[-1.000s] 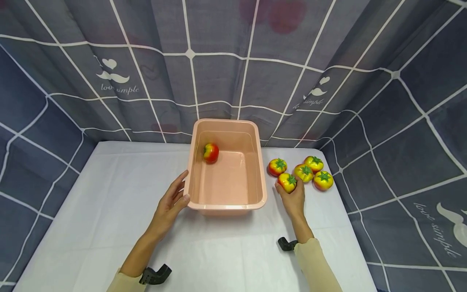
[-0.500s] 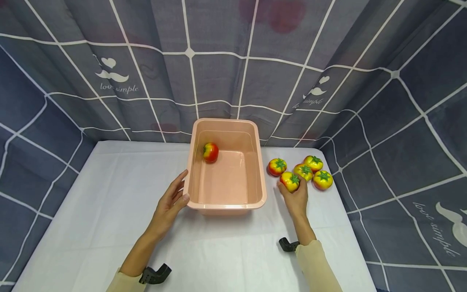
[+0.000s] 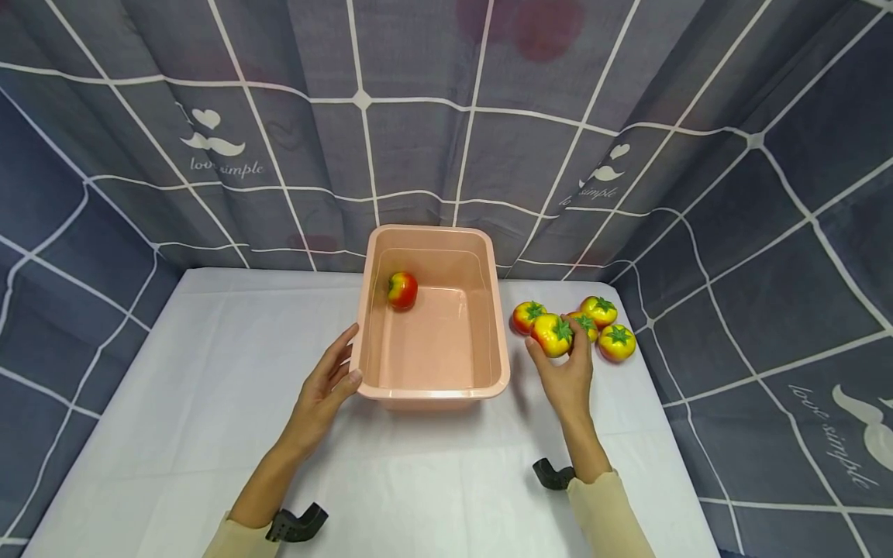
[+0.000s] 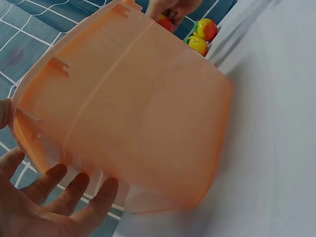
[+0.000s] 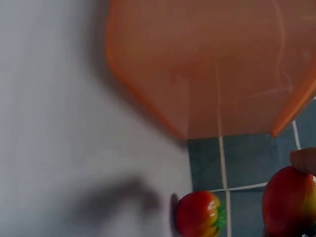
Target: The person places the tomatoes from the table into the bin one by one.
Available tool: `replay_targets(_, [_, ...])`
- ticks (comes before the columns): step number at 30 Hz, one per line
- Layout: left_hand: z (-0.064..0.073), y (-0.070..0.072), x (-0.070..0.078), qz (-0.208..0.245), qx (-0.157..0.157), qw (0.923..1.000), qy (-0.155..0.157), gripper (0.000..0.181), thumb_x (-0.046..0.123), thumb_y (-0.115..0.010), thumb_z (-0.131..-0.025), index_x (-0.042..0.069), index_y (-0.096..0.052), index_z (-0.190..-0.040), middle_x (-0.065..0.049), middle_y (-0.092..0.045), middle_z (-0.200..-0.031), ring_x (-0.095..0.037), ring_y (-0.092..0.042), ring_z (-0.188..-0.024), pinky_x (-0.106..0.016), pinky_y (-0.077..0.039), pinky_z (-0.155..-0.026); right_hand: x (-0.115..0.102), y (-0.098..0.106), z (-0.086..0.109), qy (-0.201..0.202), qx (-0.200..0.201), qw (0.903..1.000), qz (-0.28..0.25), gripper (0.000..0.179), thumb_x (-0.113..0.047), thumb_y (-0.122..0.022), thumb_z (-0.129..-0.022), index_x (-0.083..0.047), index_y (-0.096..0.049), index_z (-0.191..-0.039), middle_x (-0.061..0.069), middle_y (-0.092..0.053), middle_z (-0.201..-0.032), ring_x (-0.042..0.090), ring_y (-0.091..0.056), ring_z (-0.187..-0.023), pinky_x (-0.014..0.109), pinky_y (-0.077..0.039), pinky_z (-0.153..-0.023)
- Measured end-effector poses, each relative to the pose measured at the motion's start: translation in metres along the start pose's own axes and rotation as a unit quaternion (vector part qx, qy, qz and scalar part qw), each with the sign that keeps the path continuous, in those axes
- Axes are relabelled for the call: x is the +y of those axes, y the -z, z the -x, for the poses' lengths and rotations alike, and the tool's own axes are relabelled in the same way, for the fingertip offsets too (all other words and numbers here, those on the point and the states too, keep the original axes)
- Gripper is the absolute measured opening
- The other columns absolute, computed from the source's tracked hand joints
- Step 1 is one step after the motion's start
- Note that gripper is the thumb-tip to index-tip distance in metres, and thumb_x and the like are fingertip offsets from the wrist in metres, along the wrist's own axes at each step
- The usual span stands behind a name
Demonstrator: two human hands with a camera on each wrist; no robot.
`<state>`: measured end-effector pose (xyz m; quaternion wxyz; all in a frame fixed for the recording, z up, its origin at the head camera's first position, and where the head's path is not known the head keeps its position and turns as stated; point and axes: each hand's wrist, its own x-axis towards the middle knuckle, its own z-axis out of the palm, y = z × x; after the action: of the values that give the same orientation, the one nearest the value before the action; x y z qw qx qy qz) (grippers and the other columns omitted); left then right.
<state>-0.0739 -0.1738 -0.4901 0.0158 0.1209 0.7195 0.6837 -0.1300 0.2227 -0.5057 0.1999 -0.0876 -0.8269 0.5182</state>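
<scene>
My right hand [image 3: 567,380] holds a red-and-yellow tomato [image 3: 552,335] between thumb and fingers, its green leafy top facing up and right. In the right wrist view this tomato [image 5: 289,202] appears raised off the white surface, a fingertip on its side. Several like it, such as one tomato [image 3: 617,343], lie just behind and to the right. My left hand [image 3: 326,395] rests at the near left corner of a pink plastic basin [image 3: 429,394]. Its fingers [image 4: 79,185] are spread along the outer wall, with the thumb by the rim. One tomato [image 3: 402,291] sits inside, toward the back left.
A white cloth [image 3: 230,372] covers the table. Dark grey curtains [image 3: 418,155] with white grid lines hang behind it and on both sides. The basin stands close to the back curtain. Black mounts [image 3: 298,524] sit on both wrists.
My right hand has lifted its tomato off the cloth, up over the others, shifting it slightly right, then back left. The left hand and the basin keep their places.
</scene>
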Motion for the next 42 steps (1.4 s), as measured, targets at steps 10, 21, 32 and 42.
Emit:
replay_targets(10, [0.000, -0.001, 0.000, 0.002, 0.001, 1.0000, 0.001, 0.069, 0.007, -0.054, -0.111, 0.027, -0.028, -0.172, -0.022, -0.041, -0.165, -0.020, -0.055, -0.147, -0.021, -0.056, -0.110, -0.041, 0.006, 0.009, 0.054, 0.005, 0.9984, -0.014, 0.075, -0.024, -0.088, -0.090, -0.011, -0.050, -0.154, 0.011, -0.055, -0.155, 0.023, -0.053, -0.141, 0.052, -0.042, -0.125])
replay_targets(21, [0.001, 0.000, -0.001, 0.001, 0.004, 1.0000, -0.003, 0.069, 0.007, -0.054, -0.111, 0.027, -0.029, -0.172, -0.022, -0.040, -0.166, -0.015, -0.055, -0.146, -0.017, -0.055, -0.108, -0.070, 0.001, 0.021, 0.103, -0.037, 0.9933, -0.039, 0.075, -0.020, -0.090, -0.088, -0.019, -0.053, -0.153, 0.002, -0.058, -0.152, 0.016, -0.057, -0.135, 0.017, -0.042, -0.119])
replay_targets(32, [0.003, 0.000, -0.001, -0.001, 0.003, 1.0000, 0.003, 0.069, 0.007, -0.054, -0.111, 0.027, -0.029, -0.172, -0.024, -0.041, -0.165, -0.012, -0.057, -0.143, -0.020, -0.056, -0.107, -0.083, -0.014, 0.040, 0.137, -0.072, 0.9867, -0.048, 0.077, -0.020, -0.092, -0.086, -0.015, -0.053, -0.153, 0.004, -0.059, -0.149, 0.018, -0.060, -0.132, 0.017, -0.043, -0.119])
replay_targets(42, [0.000, -0.001, -0.001, -0.005, 0.004, 1.0000, -0.001, 0.069, 0.008, -0.054, -0.111, 0.028, -0.029, -0.172, -0.023, -0.041, -0.165, -0.025, -0.055, -0.147, -0.018, -0.055, -0.107, -0.089, -0.029, 0.050, 0.170, -0.093, 0.9792, -0.061, 0.077, -0.020, -0.094, -0.085, -0.017, -0.055, -0.152, 0.004, -0.059, -0.148, 0.019, -0.060, -0.133, 0.020, -0.046, -0.118])
